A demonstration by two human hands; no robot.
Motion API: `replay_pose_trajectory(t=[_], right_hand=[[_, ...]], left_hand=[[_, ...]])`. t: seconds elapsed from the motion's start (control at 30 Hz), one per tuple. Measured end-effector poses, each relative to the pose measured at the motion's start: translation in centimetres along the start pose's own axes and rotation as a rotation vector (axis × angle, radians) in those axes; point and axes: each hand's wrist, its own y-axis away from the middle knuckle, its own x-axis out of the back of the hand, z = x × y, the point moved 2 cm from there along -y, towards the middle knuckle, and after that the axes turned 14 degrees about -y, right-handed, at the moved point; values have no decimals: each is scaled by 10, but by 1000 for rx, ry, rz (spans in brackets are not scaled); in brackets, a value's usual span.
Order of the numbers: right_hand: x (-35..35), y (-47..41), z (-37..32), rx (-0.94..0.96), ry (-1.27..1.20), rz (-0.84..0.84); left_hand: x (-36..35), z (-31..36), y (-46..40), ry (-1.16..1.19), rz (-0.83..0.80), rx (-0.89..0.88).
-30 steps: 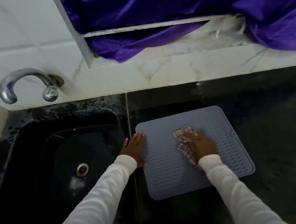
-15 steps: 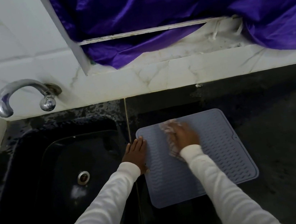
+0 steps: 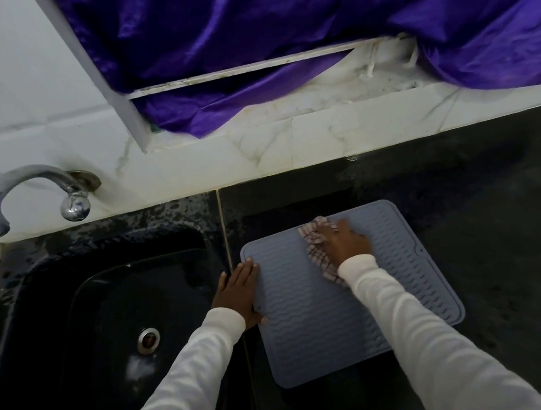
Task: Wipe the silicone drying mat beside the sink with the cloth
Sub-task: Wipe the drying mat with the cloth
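A grey ribbed silicone drying mat (image 3: 317, 333) lies flat on the black counter just right of the sink. My right hand (image 3: 344, 241) presses a checked pink-and-white cloth (image 3: 315, 243) onto the mat's far edge, near its middle; the cloth sticks out in front of and behind the hand. My left hand (image 3: 237, 293) lies flat with straight fingers on the mat's left edge. Both arms wear white sleeves.
A black sink (image 3: 83, 332) with a metal drain (image 3: 148, 339) sits to the left. A chrome tap (image 3: 26, 192) comes out of the white tiled wall. Purple fabric (image 3: 307, 21) hangs over the window ledge behind. Black counter (image 3: 489, 227) stretches right of the mat.
My right hand slid the cloth from the mat's middle up to its far edge, then a little to the right. My left hand stayed on the mat's left edge.
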Motion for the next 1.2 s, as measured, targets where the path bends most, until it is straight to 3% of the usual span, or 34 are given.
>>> replay_pose_trajectory(t=[0.17, 0.33, 0.53, 0.7, 0.9, 1.1, 1.2], right_hand=[[48, -6, 72, -232, -108, 96], [74, -14, 117, -398, -98, 70], [74, -11, 123, -419, -163, 77], [72, 19, 104, -247, -263, 108], [66, 110, 64, 220, -566, -173], [4, 184, 29, 510, -483, -349], [-21, 205, 20, 574, -427, -378]], left_hand=[[3, 2, 1, -14, -8, -5], [5, 3, 2, -28, -17, -3], [7, 5, 4, -35, -27, 2], [6, 8, 1, -73, -42, 34], [11, 29, 4, -253, -11, 135], [-2, 62, 16, -114, -1, 316], [-9, 62, 19, 169, 61, 378]])
